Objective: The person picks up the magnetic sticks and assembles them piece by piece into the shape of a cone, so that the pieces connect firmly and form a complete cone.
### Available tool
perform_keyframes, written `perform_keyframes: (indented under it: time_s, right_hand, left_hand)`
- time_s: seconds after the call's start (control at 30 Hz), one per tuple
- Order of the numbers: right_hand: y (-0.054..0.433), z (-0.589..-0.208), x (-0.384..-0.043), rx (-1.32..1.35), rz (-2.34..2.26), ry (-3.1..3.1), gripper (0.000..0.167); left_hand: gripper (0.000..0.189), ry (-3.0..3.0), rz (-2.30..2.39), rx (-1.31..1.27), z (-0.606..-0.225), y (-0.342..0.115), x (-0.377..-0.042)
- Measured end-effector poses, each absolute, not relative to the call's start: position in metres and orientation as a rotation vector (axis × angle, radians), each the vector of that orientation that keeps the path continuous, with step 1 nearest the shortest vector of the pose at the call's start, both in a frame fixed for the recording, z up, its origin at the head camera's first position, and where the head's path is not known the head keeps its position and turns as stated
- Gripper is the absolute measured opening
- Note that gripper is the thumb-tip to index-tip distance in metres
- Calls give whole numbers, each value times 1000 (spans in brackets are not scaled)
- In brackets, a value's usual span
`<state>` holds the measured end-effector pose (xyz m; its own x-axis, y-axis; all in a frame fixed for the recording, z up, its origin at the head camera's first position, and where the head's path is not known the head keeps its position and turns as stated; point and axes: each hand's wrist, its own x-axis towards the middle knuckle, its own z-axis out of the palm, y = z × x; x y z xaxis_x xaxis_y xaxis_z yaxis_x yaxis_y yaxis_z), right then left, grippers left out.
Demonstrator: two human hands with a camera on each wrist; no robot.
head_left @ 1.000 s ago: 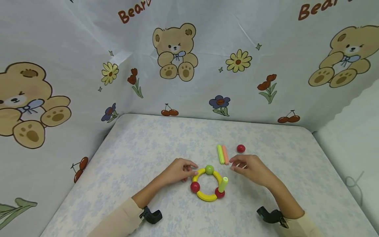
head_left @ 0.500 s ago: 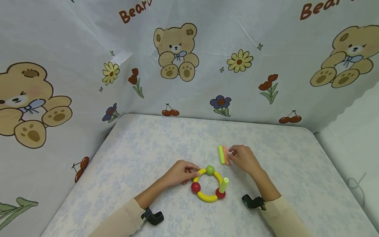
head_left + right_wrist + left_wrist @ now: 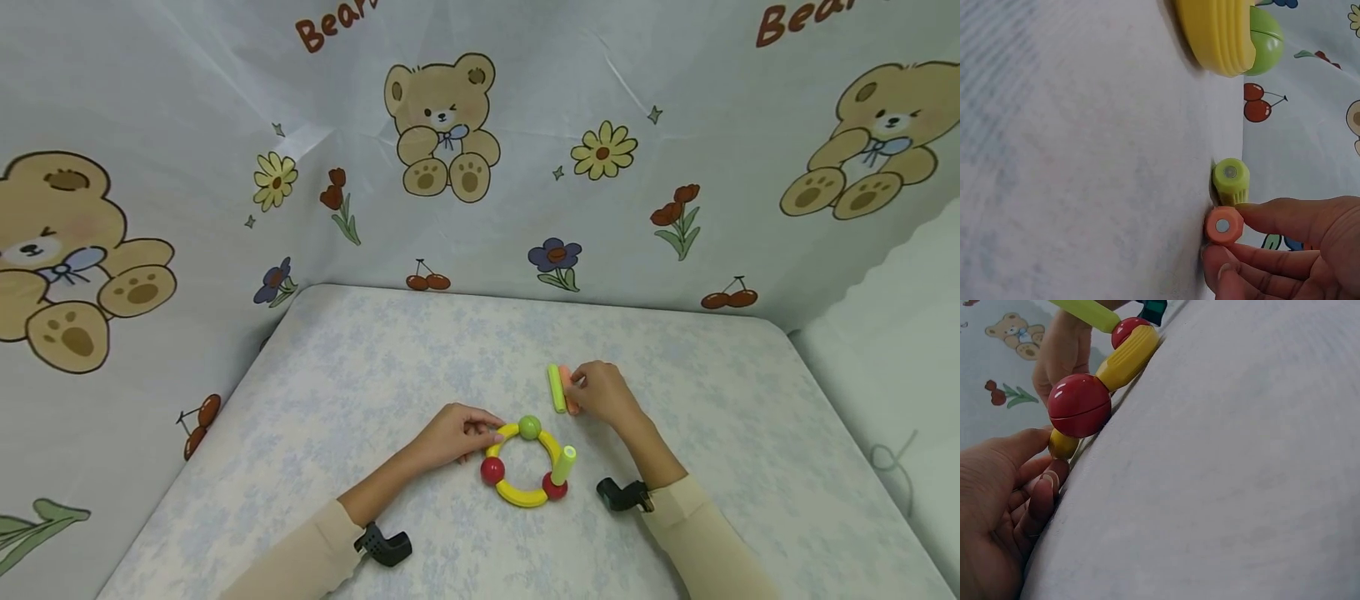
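Note:
A ring of yellow curved rods [image 3: 522, 497] lies on the table, joined by a green ball [image 3: 529, 427] and two red balls [image 3: 492, 471]. From the nearer right ball a light green magnetic stick [image 3: 564, 465] stands up. My left hand [image 3: 453, 435] pinches the ring's left yellow rod [image 3: 1063, 445] between thumb and fingers. Beyond the ring, my right hand [image 3: 606, 393] pinches an orange magnetic stick [image 3: 1222, 226], thumb on one side and fingers on the other. A second light green stick [image 3: 556, 389] lies alongside it.
The pale patterned table [image 3: 375, 350] ends at the back against a hanging bear-print cloth [image 3: 517, 208]. Each wrist wears a black camera [image 3: 386, 546]. A thin cable [image 3: 896, 467] shows beyond the table's right edge.
My right hand has moved left and away from me, from beside the sticks onto the orange one. It now hides the loose red ball behind it. My left hand stays at the ring.

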<state>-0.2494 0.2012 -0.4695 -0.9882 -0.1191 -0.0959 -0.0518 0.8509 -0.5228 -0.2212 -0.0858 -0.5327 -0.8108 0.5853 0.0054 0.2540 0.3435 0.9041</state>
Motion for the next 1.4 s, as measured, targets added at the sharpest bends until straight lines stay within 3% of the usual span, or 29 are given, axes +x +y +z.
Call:
perform_keyframes:
  time_s: [0.7, 1.03, 1.4]
  right_hand:
    - [204, -463, -243, 48, -908, 2730, 29]
    - [203, -458, -233, -130, -1154, 2706, 32]
    - [199, -459, -226, -569, -1444, 2554, 30]
  left_hand:
    - [26, 2301, 1459, 772, -533, -85, -224]
    - [26, 2303, 1460, 768, -533, -86, -223]
    - [24, 2300, 1468, 755, -532, -86, -221]
